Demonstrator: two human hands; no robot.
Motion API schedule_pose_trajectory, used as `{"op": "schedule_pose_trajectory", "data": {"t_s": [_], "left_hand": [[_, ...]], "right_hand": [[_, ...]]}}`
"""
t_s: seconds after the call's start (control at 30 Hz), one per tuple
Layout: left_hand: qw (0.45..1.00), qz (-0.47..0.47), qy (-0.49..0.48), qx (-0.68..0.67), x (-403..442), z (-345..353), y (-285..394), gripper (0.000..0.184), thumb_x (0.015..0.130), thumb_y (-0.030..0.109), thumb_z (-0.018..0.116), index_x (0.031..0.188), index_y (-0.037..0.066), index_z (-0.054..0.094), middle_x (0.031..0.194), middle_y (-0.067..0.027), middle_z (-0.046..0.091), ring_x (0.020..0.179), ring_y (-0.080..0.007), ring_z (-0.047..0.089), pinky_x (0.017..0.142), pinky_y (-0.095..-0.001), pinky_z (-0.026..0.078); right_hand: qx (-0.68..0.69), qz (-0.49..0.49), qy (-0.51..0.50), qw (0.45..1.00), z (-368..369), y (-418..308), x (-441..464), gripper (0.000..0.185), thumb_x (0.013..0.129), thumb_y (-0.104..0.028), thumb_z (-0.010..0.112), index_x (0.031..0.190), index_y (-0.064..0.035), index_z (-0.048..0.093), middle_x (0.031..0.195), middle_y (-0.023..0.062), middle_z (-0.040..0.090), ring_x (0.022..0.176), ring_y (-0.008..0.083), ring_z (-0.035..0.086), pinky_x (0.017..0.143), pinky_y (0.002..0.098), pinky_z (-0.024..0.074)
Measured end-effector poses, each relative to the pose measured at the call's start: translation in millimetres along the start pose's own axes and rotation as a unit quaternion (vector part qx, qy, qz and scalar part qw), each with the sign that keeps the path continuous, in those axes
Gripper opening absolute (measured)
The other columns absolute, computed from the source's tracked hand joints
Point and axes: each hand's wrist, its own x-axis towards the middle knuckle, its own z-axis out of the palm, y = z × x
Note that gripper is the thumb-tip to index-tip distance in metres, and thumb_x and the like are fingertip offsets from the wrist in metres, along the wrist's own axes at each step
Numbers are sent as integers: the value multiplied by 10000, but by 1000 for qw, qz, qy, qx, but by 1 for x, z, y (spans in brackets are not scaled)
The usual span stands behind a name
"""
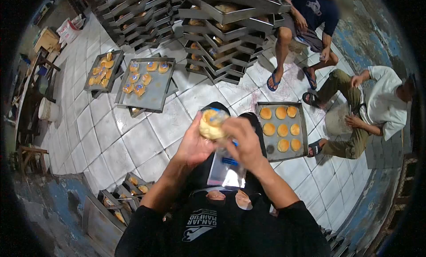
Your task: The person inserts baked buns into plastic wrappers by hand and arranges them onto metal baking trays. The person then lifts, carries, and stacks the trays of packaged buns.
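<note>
A round golden bun (212, 124) in clear plastic with a blue print sits in my left hand (195, 141), whose fingers curl round its left side and underside. My right hand (244, 141) is at the bun's right side, fingers bent and slightly blurred, on the plastic at its edge. Below the hands, a stack of clear plastic bags (226, 168) with blue print lies on my lap. To the right, a metal tray (271, 154) on the floor holds several unwrapped buns (282, 130).
Left of centre, a tray (153, 101) holds several wrapped buns; another tray (94, 89) stands beside it. Tall stacks of metal trays (222, 57) rise ahead. Two people sit at the right, one in a white shirt (384, 97). More trays (104, 217) stand at the lower left.
</note>
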Motion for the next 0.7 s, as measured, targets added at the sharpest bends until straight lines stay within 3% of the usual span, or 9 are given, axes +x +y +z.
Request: {"op": "schedule_pose_trajectory", "data": {"t_s": [0.07, 0.13, 0.17, 0.2, 0.37, 0.47, 0.5, 0.6, 0.7], "left_hand": [[987, 63, 61, 135, -7, -7, -4, 561, 1065, 476, 366, 1402, 40, 466, 1357, -134, 589, 1216, -261, 599, 1016, -407, 493], [949, 178, 9, 261, 37, -51, 0, 561, 1082, 393, 371, 1499, 18, 354, 1419, -151, 540, 1276, -282, 558, 1100, -411, 432], [987, 66, -69, 126, 40, -51, 5, 511, 1083, 350, 404, 1427, -25, 460, 1341, -147, 601, 1234, -254, 588, 1073, -378, 448], [972, 109, -63, 196, 41, -49, 2, 457, 1080, 314, 424, 1363, -32, 519, 1267, -141, 639, 1161, -236, 624, 1025, -361, 476], [871, 312, 52, 377, 56, -42, -8, 345, 1074, 229, 446, 1068, -37, 666, 971, -89, 711, 858, -148, 673, 786, -283, 536], [852, 331, 127, 384, 48, -17, 5, 284, 1038, 189, 532, 904, -13, 679, 797, -41, 663, 690, -96, 597, 648, -243, 486], [847, 281, 179, 413, 52, -20, 15, 235, 1007, 173, 580, 913, -18, 679, 848, -51, 640, 687, -106, 570, 665, -256, 475], [741, 451, 173, 467, 52, -35, 20, 219, 975, 152, 614, 868, -28, 679, 993, -69, 616, 906, -131, 566, 821, -282, 458], [816, 325, 174, 446, 14, -58, -6, 215, 974, 137, 607, 849, -23, 678, 992, -65, 615, 936, -141, 559, 860, -296, 449]], "right_hand": [[45, -21, -63, 997, -2, -12, -1, 250, 810, -139, 763, 1017, -24, 680, 1001, 147, 675, 914, 373, 671, 788, 396, 542], [94, 199, -89, 971, 14, 23, -5, 237, 866, -156, 709, 1044, -3, 676, 970, 176, 685, 882, 363, 685, 772, 383, 543], [116, 301, -103, 941, 22, 39, -5, 238, 894, -164, 682, 1058, 8, 674, 954, 191, 691, 866, 359, 692, 765, 376, 543], [150, 320, -71, 933, 24, 45, 1, 255, 945, -191, 613, 1076, 20, 668, 928, 219, 695, 843, 346, 704, 756, 373, 542], [66, 131, -65, 987, 16, 32, 20, 164, 936, -140, 637, 895, 17, 654, 834, 173, 641, 685, 368, 608, 651, 394, 504], [91, 205, -62, 973, 13, 36, 33, 267, 972, -217, 615, 838, 13, 630, 704, 95, 570, 625, 195, 549, 591, 333, 439], [124, 295, -71, 945, 15, 54, 37, 307, 984, -245, 605, 820, 14, 620, 655, 53, 534, 625, 128, 514, 575, 307, 413], [315, 401, -67, 857, 11, 73, 36, 356, 994, -305, 609, 744, -51, 615, 632, -61, 488, 601, 36, 393, 528, 249, 323], [370, 462, -107, 799, 16, 64, -28, 344, 991, -305, 618, 728, -83, 609, 617, -57, 489, 543, 34, 386, 483, 238, 307]]}}
